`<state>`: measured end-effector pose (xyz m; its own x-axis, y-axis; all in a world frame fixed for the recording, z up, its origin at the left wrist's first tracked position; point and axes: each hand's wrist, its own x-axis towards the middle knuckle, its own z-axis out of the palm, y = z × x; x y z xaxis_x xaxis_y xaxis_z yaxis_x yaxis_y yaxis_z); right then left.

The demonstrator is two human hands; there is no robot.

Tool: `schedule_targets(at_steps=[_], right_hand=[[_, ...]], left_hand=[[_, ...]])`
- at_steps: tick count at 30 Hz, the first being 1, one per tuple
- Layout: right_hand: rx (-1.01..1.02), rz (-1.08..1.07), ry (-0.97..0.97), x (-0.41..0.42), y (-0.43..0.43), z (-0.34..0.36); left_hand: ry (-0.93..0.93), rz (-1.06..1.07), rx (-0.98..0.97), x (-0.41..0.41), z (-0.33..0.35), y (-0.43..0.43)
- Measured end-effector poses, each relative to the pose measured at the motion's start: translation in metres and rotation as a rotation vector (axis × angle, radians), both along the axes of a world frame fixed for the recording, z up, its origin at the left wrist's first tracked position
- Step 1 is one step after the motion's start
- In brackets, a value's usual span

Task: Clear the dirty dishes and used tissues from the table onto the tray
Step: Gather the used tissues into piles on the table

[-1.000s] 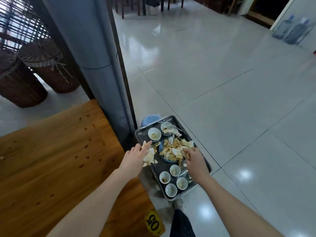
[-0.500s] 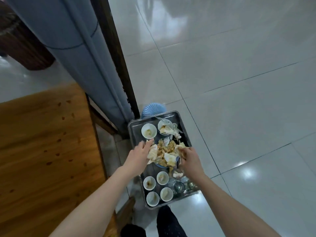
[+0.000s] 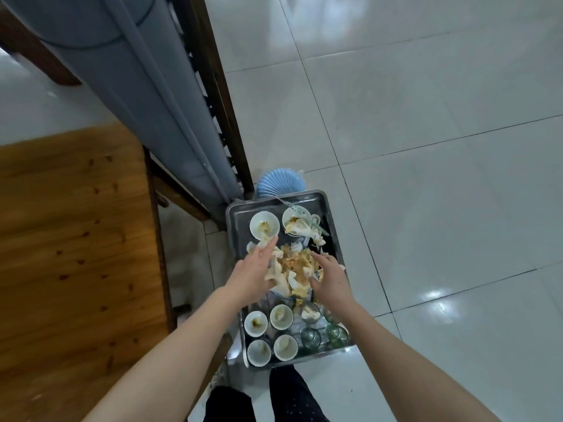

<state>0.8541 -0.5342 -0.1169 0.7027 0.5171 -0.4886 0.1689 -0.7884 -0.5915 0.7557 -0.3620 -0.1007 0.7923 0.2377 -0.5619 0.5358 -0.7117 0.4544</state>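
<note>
Head view: I see left hand (image 3: 253, 271) at 9 o'clock and right hand (image 3: 330, 280) at 3 o'clock, fingers straight, pressing the used tissues (image 3: 297, 264) together, probably to keep them heaped on the tray (image 3: 239, 216).

No readable text, label, brand, number or sign in view. Metal tray (image 3: 236, 226): bare, unmarked rim. White cups (image 3: 256, 322) on tray: no print legible. Wooden table (image 3: 76, 239) left of tray: no marking legible.
</note>
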Motion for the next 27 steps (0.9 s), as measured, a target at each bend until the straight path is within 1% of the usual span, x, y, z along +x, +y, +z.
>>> schedule_targets(at_steps=[3, 8, 16, 19, 22, 25, 27], right_hand=[[-0.025, 0.015, 0.016, 0.003, -0.002, 0.001], [-0.012, 0.037, -0.031, 0.005, -0.003, 0.007], [-0.083, 0.134, -0.115, -0.004, 0.01, 0.023], [-0.072, 0.157, -0.172, -0.018, 0.016, 0.034], [-0.055, 0.199, -0.233, -0.038, 0.025, 0.046], [-0.077, 0.3, -0.307, -0.071, 0.038, 0.061], [-0.089, 0.313, -0.328, -0.087, 0.046, 0.067]], left_hand=[[-0.006, 0.008, -0.002, -0.008, 0.004, 0.006], [0.017, 0.042, 0.051, -0.022, 0.012, 0.012], [0.0, 0.136, 0.082, -0.053, 0.029, 0.016], [0.003, 0.145, 0.117, -0.072, 0.036, 0.022], [-0.01, 0.2, 0.157, -0.098, 0.049, 0.03], [-0.036, 0.265, 0.206, -0.139, 0.065, 0.041], [-0.046, 0.287, 0.217, -0.16, 0.072, 0.048]])
